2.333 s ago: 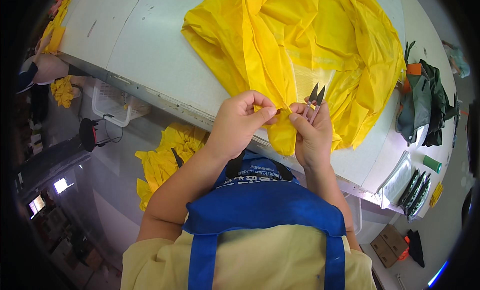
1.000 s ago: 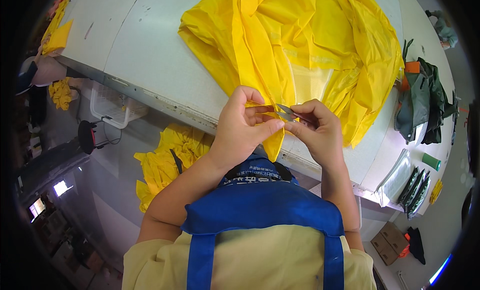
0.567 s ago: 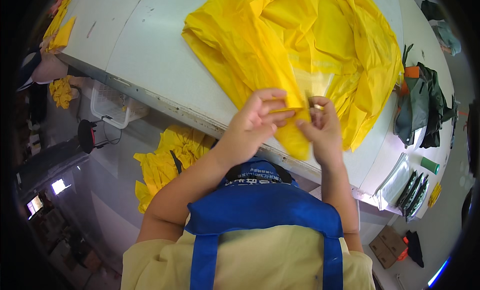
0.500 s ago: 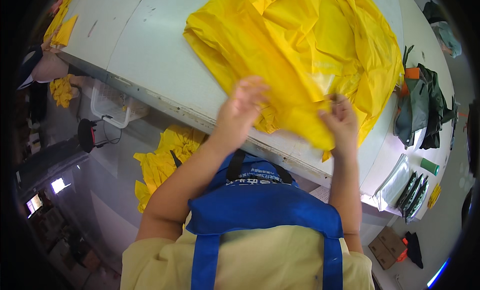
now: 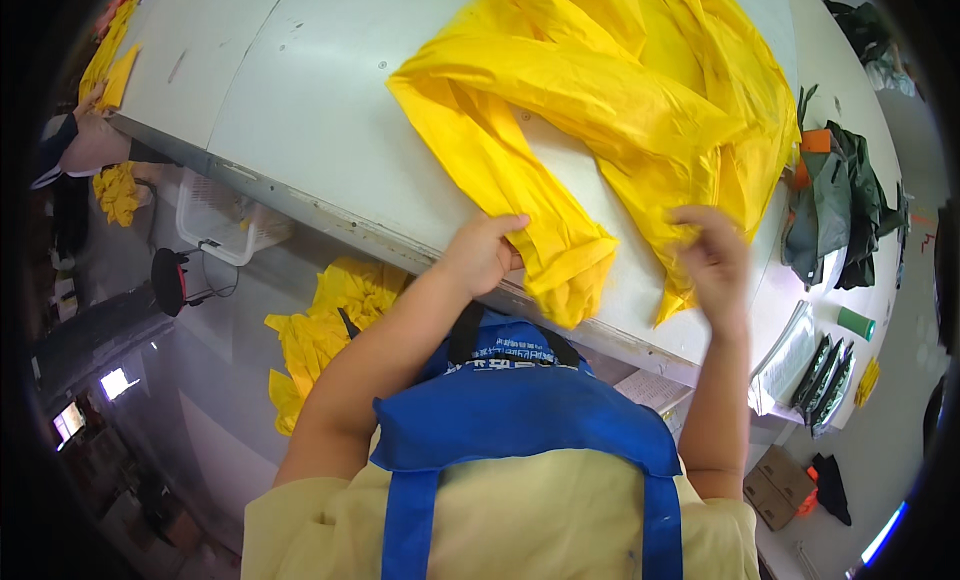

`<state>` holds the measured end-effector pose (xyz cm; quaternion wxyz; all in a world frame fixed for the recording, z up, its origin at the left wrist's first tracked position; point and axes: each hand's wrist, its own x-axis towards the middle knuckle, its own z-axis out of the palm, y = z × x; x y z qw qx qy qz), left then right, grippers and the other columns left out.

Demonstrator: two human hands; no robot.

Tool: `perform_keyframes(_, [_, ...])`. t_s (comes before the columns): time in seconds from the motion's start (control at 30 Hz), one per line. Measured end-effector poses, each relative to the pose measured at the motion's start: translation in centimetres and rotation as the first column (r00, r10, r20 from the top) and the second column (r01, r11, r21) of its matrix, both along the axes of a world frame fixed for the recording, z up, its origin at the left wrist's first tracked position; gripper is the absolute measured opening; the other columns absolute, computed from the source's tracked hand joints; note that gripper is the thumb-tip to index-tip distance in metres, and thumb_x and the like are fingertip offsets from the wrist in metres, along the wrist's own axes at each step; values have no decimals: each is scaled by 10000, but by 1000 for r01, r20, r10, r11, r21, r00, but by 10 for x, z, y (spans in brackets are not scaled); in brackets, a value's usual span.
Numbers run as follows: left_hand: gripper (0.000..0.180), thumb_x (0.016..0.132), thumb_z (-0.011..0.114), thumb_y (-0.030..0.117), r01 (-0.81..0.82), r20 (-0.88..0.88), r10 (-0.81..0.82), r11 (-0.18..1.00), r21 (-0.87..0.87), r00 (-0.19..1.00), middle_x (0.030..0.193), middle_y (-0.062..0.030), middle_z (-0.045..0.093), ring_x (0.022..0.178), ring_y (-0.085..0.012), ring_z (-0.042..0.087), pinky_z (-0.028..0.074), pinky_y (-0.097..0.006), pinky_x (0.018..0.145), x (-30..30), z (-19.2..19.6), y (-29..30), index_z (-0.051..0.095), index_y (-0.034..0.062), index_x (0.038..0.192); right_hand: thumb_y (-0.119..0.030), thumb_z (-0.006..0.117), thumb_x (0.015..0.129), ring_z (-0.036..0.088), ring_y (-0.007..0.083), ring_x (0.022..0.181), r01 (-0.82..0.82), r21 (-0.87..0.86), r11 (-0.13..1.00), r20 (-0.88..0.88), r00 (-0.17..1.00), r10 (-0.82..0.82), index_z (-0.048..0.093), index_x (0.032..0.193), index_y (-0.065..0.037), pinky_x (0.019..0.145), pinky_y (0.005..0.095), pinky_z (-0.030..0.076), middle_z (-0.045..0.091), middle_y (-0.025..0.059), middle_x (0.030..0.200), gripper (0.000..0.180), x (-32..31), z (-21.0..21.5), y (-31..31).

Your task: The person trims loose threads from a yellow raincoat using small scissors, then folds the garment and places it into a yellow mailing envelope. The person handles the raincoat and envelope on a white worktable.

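A shiny yellow raincoat (image 5: 650, 120) lies crumpled over the white table (image 5: 310, 100), and one sleeve-like length of it stretches toward me. My left hand (image 5: 486, 254) is closed on this length near the table's front edge, thumb on top and fingers underneath. The loose end past the thumb hangs in folds at the edge. My right hand (image 5: 715, 260) is raised beside the raincoat's right part, near a pointed lower corner. Motion smears its fingers, and I cannot tell whether they touch the fabric.
Dark green garments (image 5: 845, 210) with an orange patch lie on the right. Near them are a green roll (image 5: 856, 324), clear plastic bags (image 5: 785, 355) and dark packets (image 5: 825, 380). Below the table are a yellow fabric heap (image 5: 325, 330) and a white basket (image 5: 215, 220). A co-worker's hand (image 5: 92, 100) holds yellow fabric at far left.
The sleeve-like length now lies apart from the main body, with bare table between. My left hand, open before, has closed on it. My right hand has shifted right, off the lifted fabric.
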<state>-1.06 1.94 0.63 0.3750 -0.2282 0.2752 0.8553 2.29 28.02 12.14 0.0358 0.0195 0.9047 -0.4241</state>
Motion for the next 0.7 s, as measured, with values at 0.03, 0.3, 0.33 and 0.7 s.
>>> perform_keyframes(0.03, [378,902,461,67,17,-21,-15,995,94,1000,1214,-164,568,1128,-299,559,448,-435,970,-5,11,-6,449,-5,1273,-53,738,719,520,60,706,-134,-89,987,-5,991,134,628,1122,-101,597,196,407,615,-15,992,421,-2,4,-34])
perform_keyframes(0.3, [435,950,497,293,88,-281,26,918,388,959,1262,-122,500,1145,-226,509,441,-403,965,-13,81,-18,400,70,1311,-113,565,878,616,147,850,391,-823,412,439,898,26,497,1247,1,706,244,495,605,122,1134,392,16,-58,-50])
perform_keyframes(0.33, [465,921,536,222,172,-417,-81,967,185,905,1257,-118,490,1136,-228,507,443,-386,953,-7,84,-13,374,58,1325,-162,511,925,636,177,874,468,-868,168,471,882,-22,479,1255,15,737,280,523,608,138,1118,375,15,-49,-58])
perform_keyframes(0.7, [378,816,672,48,-45,-617,-514,746,-664,596,1081,-75,556,926,-119,544,501,-252,753,13,109,13,510,2,1154,-426,499,895,615,268,1012,431,-843,-322,432,899,73,516,1215,-113,784,395,557,599,101,1179,449,27,-54,-84])
